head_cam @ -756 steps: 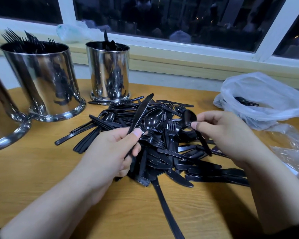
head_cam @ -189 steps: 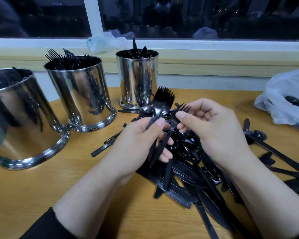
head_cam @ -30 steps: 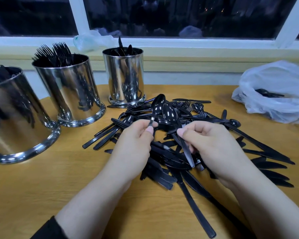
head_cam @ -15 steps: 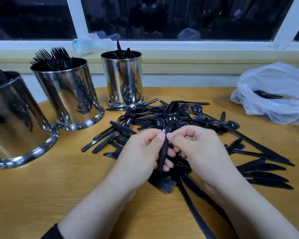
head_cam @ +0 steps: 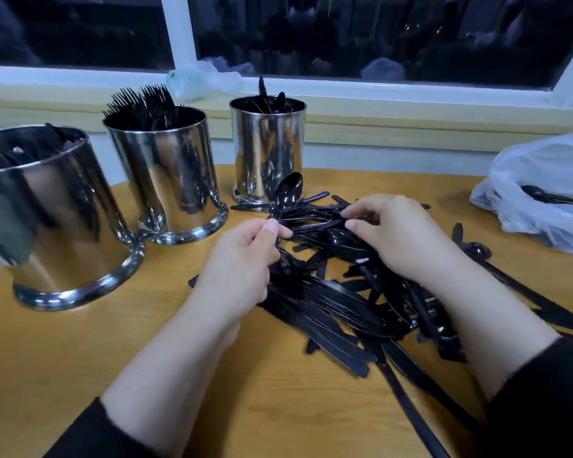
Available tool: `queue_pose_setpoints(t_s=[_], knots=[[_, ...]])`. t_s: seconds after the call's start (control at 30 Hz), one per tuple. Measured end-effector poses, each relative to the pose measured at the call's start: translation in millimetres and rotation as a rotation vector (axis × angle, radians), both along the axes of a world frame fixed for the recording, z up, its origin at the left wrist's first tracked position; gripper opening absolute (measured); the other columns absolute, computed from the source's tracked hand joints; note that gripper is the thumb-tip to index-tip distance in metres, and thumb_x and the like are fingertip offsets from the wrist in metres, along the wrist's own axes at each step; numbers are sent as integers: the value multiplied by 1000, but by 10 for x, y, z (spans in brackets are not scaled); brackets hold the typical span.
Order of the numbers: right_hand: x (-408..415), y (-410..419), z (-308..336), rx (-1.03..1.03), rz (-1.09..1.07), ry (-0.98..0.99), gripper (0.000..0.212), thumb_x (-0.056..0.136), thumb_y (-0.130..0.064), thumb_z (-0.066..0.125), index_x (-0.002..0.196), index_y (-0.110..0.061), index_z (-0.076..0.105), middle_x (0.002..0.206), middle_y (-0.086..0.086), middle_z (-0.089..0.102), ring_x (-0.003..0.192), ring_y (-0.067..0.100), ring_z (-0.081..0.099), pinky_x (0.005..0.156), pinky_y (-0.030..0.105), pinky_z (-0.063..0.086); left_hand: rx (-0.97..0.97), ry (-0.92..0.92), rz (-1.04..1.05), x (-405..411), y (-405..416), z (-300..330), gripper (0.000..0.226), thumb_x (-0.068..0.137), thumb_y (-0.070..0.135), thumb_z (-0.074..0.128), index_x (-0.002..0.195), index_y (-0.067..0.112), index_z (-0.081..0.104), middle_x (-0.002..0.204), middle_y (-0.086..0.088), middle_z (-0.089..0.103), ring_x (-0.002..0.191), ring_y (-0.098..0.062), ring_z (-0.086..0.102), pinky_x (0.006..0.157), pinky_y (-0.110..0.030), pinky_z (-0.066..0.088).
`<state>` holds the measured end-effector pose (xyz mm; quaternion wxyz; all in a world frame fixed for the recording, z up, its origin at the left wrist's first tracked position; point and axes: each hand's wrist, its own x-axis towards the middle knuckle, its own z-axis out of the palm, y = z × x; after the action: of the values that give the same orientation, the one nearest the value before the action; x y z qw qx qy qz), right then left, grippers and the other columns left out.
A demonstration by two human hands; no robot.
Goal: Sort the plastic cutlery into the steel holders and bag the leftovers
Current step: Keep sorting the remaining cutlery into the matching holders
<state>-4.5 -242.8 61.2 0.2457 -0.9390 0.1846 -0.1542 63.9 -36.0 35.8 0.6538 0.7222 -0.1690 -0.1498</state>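
Half a second ago, both hands together on one spoon. Now apart. Left hand pinching the spoons by the handles, bowls up, near the small steel holder. Right hand back down on the pile of black cutlery on the table, fingers curled, touching a piece; real grip hard to tell. Probably hunting for one more spoon. Forks up in the middle holder. Big holder at far left. Bag at right, some cutlery inside. No words or labels to read anywhere.
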Motion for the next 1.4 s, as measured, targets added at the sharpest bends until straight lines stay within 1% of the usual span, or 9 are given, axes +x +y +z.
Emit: queue_pose_setpoints(t_s=[0.13, 0.23, 0.37, 0.6, 0.77, 0.9, 1.07, 1.3, 1.4], knots=[[196, 9, -208, -158, 82, 99, 30, 100, -30, 61, 130, -29, 67, 134, -8, 60, 128, 19, 52, 110, 40, 40, 73, -85, 17, 114, 41, -35, 32, 108, 40, 46, 95, 30, 73, 55, 15, 44, 45, -8, 31, 53, -29, 27], [223, -10, -270, -160, 95, 170, 38, 99, -35, 62, 136, -30, 62, 142, -7, 55, 135, 21, 47, 113, 50, 36, 63, -105, 17, 126, 31, -18, 32, 108, 38, 46, 95, 28, 73, 57, 12, 44, 48, -9, 31, 54, -30, 26], [194, -49, -301, -161, 101, 175, 43, 95, -36, 67, 138, -33, 60, 140, -8, 55, 132, 19, 48, 112, 49, 38, 42, -121, -14, 85, 14, 30, 33, 108, 37, 46, 94, 27, 74, 58, 8, 43, 48, -10, 32, 54, -29, 27], [150, -82, -303, -163, 89, 38, 26, 99, -29, 61, 124, -32, 70, 125, -15, 65, 123, 14, 54, 110, 41, 40, 46, -144, -15, 65, 56, 84, 33, 106, 38, 47, 92, 28, 75, 58, 9, 44, 49, -11, 33, 55, -29, 28], [97, -89, -217, -71, -7, -190, 19, 100, -23, 61, 111, -30, 75, 101, -22, 65, 105, 8, 58, 87, 21, 41, 37, -139, 32, 70, 67, 81, 32, 106, 38, 47, 91, 29, 74, 52, 16, 42, 44, -6, 30, 55, -29, 27], [66, -59, -204, -90, 77, 37, 29, 95, -42, 66, 123, -33, 68, 109, -22, 62, 106, 8, 56, 91, 26, 41, 31, -134, 27, 53, 61, 91, 32, 107, 37, 47, 91, 28, 74, 52, 15, 41, 44, -7, 29, 55, -28, 26], [96, -37, -234, -193, 101, 216, 42, 93, -44, 68, 132, -29, 64, 127, -10, 60, 122, 16, 52, 106, 41, 43, 67, -154, 17, 62, 54, 86, 32, 106, 38, 47, 93, 29, 75, 53, 15, 43, 46, -8, 31, 54, -28, 27], [97, -41, -237, -191, 122, 206, 17, 94, -35, 70, 111, -33, 69, 113, -12, 58, 114, 15, 53, 102, 40, 44, 91, -171, 27, 73, 47, 59, 31, 105, 41, 48, 93, 32, 75, 52, 16, 45, 46, -5, 33, 56, -29, 30], [79, -32, -228, -160, 129, 172, 8, 95, -30, 69, 96, -37, 65, 104, -14, 57, 104, 12, 54, 89, 31, 44, 87, -167, 22, 64, 50, 58, 31, 106, 40, 48, 93, 32, 75, 53, 16, 44, 47, -7, 32, 57, -30, 30]])
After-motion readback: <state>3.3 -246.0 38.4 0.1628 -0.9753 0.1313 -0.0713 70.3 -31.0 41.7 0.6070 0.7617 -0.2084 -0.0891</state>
